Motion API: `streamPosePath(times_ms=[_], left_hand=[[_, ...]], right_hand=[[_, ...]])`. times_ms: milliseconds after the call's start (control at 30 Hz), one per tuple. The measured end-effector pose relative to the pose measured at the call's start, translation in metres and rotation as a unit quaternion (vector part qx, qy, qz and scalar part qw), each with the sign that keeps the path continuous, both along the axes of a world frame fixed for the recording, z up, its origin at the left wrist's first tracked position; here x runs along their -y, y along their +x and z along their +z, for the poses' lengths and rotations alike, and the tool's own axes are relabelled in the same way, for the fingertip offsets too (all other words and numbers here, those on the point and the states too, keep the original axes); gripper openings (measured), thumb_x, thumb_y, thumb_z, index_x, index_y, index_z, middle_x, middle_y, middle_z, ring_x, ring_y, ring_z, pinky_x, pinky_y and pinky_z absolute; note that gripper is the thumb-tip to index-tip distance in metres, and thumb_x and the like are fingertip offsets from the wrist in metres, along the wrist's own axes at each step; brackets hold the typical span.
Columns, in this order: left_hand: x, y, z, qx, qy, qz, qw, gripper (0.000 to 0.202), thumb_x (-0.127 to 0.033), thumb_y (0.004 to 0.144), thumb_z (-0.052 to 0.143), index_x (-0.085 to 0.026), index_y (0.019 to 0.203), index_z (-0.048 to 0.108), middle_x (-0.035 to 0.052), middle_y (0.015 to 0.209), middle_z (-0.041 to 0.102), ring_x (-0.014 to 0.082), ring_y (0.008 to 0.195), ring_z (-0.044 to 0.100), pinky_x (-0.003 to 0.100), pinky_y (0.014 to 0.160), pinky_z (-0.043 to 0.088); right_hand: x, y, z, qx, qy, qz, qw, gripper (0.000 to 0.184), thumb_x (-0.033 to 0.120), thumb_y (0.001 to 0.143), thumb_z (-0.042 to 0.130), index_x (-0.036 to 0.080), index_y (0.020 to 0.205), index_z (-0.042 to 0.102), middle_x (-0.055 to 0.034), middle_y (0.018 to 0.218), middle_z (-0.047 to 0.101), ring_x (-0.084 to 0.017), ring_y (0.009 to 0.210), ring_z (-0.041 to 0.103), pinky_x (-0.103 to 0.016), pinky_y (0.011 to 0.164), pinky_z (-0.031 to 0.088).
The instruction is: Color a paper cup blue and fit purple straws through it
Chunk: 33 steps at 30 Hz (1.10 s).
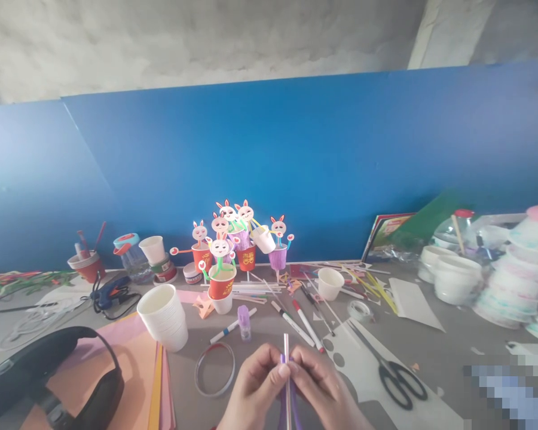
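At the front centre, my left hand (260, 382) and my right hand (319, 382) meet, both closed with thumbs and fingertips pinched together. Between them an upright, thin white straw (286, 343) with darker lines sticks up past the thumbs. A narrow purple strip (295, 409) hangs below the fingers beside it, and a bit of purple shows above them; its exact wrapping is hidden. Just left of my hands lies a roll of tape (198, 376). Beyond them are a small purple-capped bottle (244, 322) and several markers (292, 322).
Rabbit-faced cup figures (221, 280) stand by the blue partition (269, 149). White paper cups (164, 316) are stacked at left, near coloured paper (138, 382) and a black device (49, 370). Black scissors (401, 382) lie on white paper at right. A glue gun (110, 292) rests far left.
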<state>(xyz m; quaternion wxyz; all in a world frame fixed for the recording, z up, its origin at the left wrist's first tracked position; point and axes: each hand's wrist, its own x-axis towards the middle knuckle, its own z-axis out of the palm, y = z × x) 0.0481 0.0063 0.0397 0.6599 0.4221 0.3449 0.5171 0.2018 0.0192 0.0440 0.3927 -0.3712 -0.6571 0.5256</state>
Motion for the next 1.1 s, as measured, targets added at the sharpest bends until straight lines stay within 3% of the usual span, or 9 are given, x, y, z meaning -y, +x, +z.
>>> streamPosePath(times_ms=[200, 467, 633, 833, 967, 1100], left_hand=[[-0.002, 0.006, -0.013, 0.149, -0.071, -0.016, 0.986, 0.042, -0.046, 0.071, 0.087, -0.017, 0.069, 0.056, -0.0053, 0.061, 0.051, 0.0084, 0.059, 0.040, 0.022, 0.061, 0.030], [0.008, 0.011, 0.005, 0.198, -0.098, 0.002, 0.975, 0.036, -0.037, 0.069, 0.091, -0.016, 0.066, 0.062, -0.0035, 0.062, 0.059, 0.0087, 0.061, 0.048, 0.021, 0.063, 0.035], [0.010, 0.013, 0.006, 0.218, -0.110, -0.002, 0.970, 0.035, -0.036, 0.068, 0.092, -0.016, 0.067, 0.062, -0.0033, 0.063, 0.059, 0.0085, 0.061, 0.049, 0.022, 0.064, 0.035], [0.006, 0.011, -0.007, 0.171, -0.078, 0.002, 0.982, 0.041, -0.045, 0.072, 0.088, -0.017, 0.069, 0.058, -0.0046, 0.064, 0.055, 0.0088, 0.062, 0.046, 0.022, 0.064, 0.034], [0.002, 0.008, -0.017, 0.097, -0.027, 0.028, 0.995, 0.042, -0.053, 0.075, 0.083, -0.018, 0.071, 0.059, -0.0052, 0.066, 0.050, 0.0096, 0.064, 0.042, 0.023, 0.066, 0.034], [-0.001, 0.007, -0.018, 0.054, -0.029, 0.063, 0.996, 0.047, -0.058, 0.071, 0.082, -0.018, 0.070, 0.058, -0.0053, 0.065, 0.046, 0.0104, 0.066, 0.039, 0.023, 0.066, 0.035]], right_hand=[[0.003, -0.002, 0.000, -0.009, 0.012, -0.011, 1.000, 0.055, 0.071, 0.095, 0.042, 0.024, 0.068, 0.037, 0.0072, 0.064, 0.028, -0.013, 0.058, 0.028, -0.027, 0.054, 0.024], [0.012, -0.007, -0.002, -0.056, -0.008, -0.049, 0.997, 0.055, 0.071, 0.093, 0.047, 0.023, 0.067, 0.040, 0.0071, 0.061, 0.028, -0.012, 0.054, 0.027, -0.026, 0.050, 0.023], [0.012, -0.008, -0.005, -0.070, 0.001, -0.047, 0.996, 0.055, 0.070, 0.093, 0.048, 0.023, 0.066, 0.040, 0.0063, 0.062, 0.031, -0.012, 0.054, 0.027, -0.026, 0.050, 0.024], [0.003, -0.007, -0.018, -0.051, 0.026, -0.033, 0.998, 0.052, 0.068, 0.096, 0.043, 0.024, 0.067, 0.041, 0.0064, 0.060, 0.031, -0.012, 0.051, 0.028, -0.026, 0.046, 0.023], [0.002, -0.006, -0.012, -0.039, 0.029, -0.030, 0.998, 0.055, 0.071, 0.094, 0.046, 0.023, 0.067, 0.043, 0.0058, 0.061, 0.035, -0.012, 0.054, 0.032, -0.026, 0.049, 0.025], [0.002, -0.005, -0.005, -0.065, -0.025, -0.016, 0.997, 0.057, 0.075, 0.092, 0.043, 0.023, 0.070, 0.043, 0.0062, 0.063, 0.034, -0.012, 0.054, 0.032, -0.025, 0.050, 0.027]])
